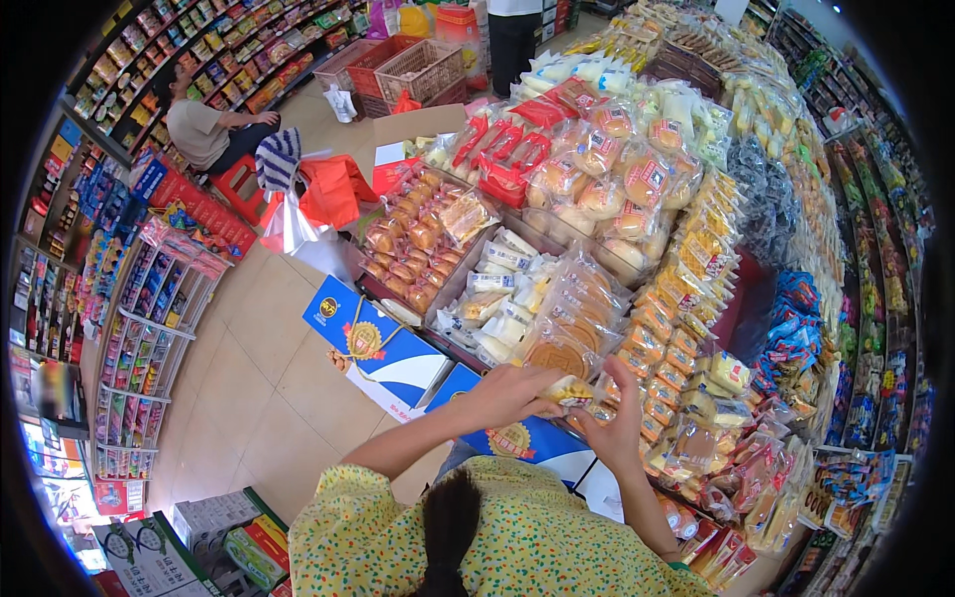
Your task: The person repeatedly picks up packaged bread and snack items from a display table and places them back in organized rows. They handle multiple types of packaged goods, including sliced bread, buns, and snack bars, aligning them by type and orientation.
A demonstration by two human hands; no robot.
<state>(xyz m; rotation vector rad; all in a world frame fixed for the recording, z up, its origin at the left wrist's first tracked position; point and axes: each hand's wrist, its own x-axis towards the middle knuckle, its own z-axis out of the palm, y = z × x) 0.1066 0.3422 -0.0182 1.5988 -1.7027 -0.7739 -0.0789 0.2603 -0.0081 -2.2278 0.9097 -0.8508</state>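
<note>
A small wrapped pastry (pixel 568 390) with a yellowish top is pinched in my left hand (pixel 522 391), above the near edge of a bakery display. My right hand (pixel 618 419) is raised just right of it, thumb and fingers spread. Whether its thumb touches the wrapper I cannot tell. Beyond my hands lie clear packs of round flat cookies (pixel 574 321). White wrapped snacks (pixel 496 298) fill the compartment to their left. Small orange-wrapped cakes (pixel 660 384) are lined up in rows to the right of my right hand.
Blue gift boxes (pixel 380 343) stand along the display's near side. Bagged buns (pixel 604 172) are heaped farther back. A seated person (pixel 198 123) is at the far left, and another person (pixel 515 37) stands beyond the display near stacked plastic crates (pixel 421 71). A wire candy rack (pixel 142 358) stands left.
</note>
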